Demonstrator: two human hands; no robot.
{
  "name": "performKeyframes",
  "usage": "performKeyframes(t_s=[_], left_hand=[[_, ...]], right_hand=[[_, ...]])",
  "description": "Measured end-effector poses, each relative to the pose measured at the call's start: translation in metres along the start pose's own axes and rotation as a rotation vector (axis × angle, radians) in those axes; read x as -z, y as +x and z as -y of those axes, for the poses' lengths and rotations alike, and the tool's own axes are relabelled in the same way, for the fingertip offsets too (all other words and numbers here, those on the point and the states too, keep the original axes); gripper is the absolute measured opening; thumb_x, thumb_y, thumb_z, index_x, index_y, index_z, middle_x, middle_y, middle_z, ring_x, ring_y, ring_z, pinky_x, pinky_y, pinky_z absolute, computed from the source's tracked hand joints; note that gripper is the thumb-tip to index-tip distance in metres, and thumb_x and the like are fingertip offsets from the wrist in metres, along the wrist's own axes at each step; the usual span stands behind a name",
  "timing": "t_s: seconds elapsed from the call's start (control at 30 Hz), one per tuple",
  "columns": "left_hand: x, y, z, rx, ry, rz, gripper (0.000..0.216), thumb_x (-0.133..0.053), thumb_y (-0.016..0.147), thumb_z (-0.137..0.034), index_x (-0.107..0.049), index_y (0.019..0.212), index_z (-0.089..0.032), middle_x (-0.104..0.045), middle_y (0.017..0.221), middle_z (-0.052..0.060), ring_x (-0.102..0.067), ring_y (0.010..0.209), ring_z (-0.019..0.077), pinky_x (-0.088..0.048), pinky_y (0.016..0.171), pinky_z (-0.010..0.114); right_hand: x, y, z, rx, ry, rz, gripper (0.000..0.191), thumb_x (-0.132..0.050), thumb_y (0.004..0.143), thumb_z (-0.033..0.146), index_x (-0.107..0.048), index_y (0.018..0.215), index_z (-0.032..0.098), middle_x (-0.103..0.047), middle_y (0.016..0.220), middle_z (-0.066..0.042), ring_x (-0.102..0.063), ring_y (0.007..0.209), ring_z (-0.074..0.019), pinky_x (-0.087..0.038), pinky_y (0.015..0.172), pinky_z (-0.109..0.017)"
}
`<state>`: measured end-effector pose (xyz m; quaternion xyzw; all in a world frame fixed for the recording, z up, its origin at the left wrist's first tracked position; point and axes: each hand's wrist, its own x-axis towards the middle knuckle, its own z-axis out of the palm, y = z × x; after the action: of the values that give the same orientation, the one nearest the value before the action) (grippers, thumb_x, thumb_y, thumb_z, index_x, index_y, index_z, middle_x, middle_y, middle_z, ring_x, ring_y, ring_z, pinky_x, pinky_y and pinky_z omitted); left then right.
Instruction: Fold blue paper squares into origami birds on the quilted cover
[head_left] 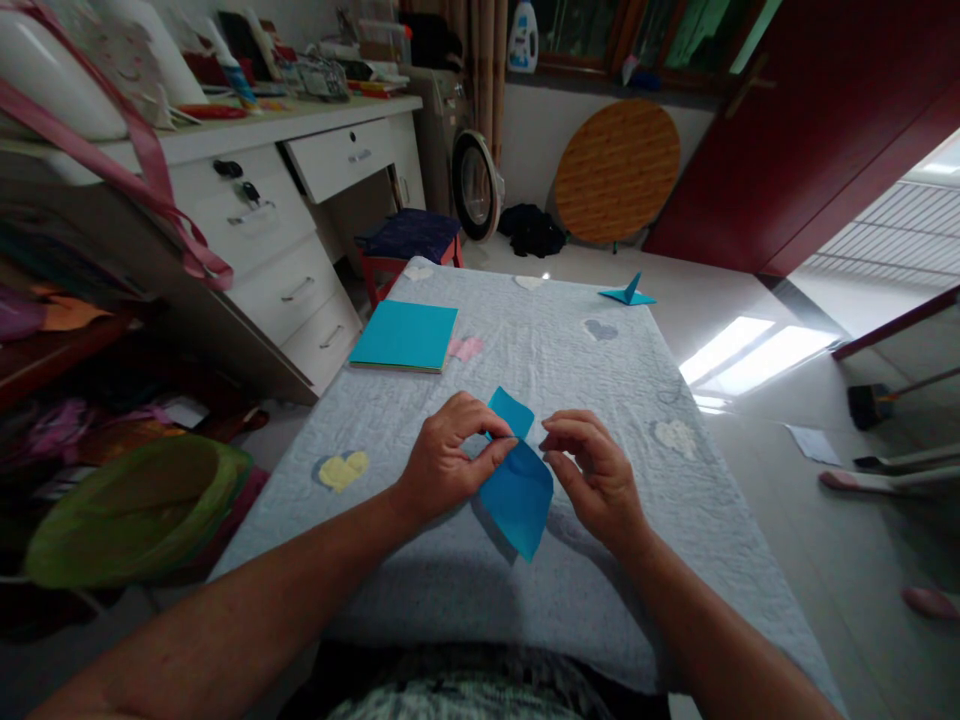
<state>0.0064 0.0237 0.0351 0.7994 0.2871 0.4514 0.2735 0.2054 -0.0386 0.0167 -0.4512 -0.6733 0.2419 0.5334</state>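
Here, I am sitting at the tabletop (420,590), which is wearing a pale grey quilted cloth (547,350) with small heart patches. I am holding a blue paper (519,492) just above the cloth, in the middle of the near part, between my two hands. The paper is already folded: its lower part is ending in a point that is aiming toward me, and a smaller flap is standing up behind my fingers.

My left hand (448,458) is closing on the paper's left edge, with the thumb and the forefinger pinching it and the other fingers curling in. My right hand (594,476) is half closed, with the fingertips coming together at the paper's upper right edge. I cannot tell if they are really gripping it or only touching.

Further away on the left side, a stack of blue sheets (405,336) is lying flat near the tabletop's edge, well apart from my hands. At the far right corner, a folded blue figure (628,293) is resting with one point up. A yellow heart (343,469) is showing on the cloth near my left wrist. Beside the tabletop on the left, a green bag (131,510) is standing open, and a white desk (300,210) with drawers is standing behind it.
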Motion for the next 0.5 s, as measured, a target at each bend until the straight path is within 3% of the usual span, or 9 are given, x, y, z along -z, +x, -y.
performKeyframes(t_s=[0.1,0.23,0.37,0.5], left_hand=[[0.005,0.001,0.002,0.146,-0.063,-0.063,0.009,-0.068,0.084,-0.023,-0.066,0.077,-0.019,-0.065,0.073,0.0,-0.059,0.073,0.0156,-0.047,0.071,0.028],[0.005,0.003,0.006,0.378,-0.26,-0.12,0.014,-0.068,0.083,-0.029,-0.063,0.076,-0.018,-0.06,0.067,-0.002,-0.052,0.062,0.0117,-0.043,0.059,0.023],[0.0,0.006,0.012,0.55,-0.493,-0.173,0.022,-0.072,0.078,-0.034,-0.057,0.075,-0.018,-0.057,0.067,-0.004,-0.05,0.058,0.0095,-0.042,0.055,0.02],[-0.006,0.005,0.017,0.633,-0.602,-0.157,0.026,-0.074,0.075,-0.036,-0.056,0.077,-0.018,-0.056,0.067,-0.004,-0.05,0.057,0.0085,-0.041,0.054,0.019]], right_hand=[[0.0,0.0,-0.003,-0.03,-0.045,0.018,0.022,-0.052,0.091,0.013,-0.062,0.108,0.023,-0.061,0.1,-0.005,-0.063,0.084,-0.0157,-0.054,0.073,-0.031],[0.0,0.001,-0.004,-0.064,-0.039,0.148,0.026,-0.053,0.085,0.013,-0.06,0.108,0.022,-0.064,0.093,-0.004,-0.061,0.082,-0.0166,-0.052,0.071,-0.031],[0.0,0.001,-0.003,-0.052,-0.003,0.197,0.027,-0.062,0.085,0.026,-0.058,0.112,0.022,-0.062,0.096,-0.005,-0.059,0.083,-0.0179,-0.051,0.07,-0.031],[-0.002,0.002,-0.003,-0.029,-0.085,0.136,0.029,-0.068,0.084,0.041,-0.059,0.104,0.022,-0.057,0.092,-0.004,-0.054,0.079,-0.0178,-0.048,0.069,-0.032]])
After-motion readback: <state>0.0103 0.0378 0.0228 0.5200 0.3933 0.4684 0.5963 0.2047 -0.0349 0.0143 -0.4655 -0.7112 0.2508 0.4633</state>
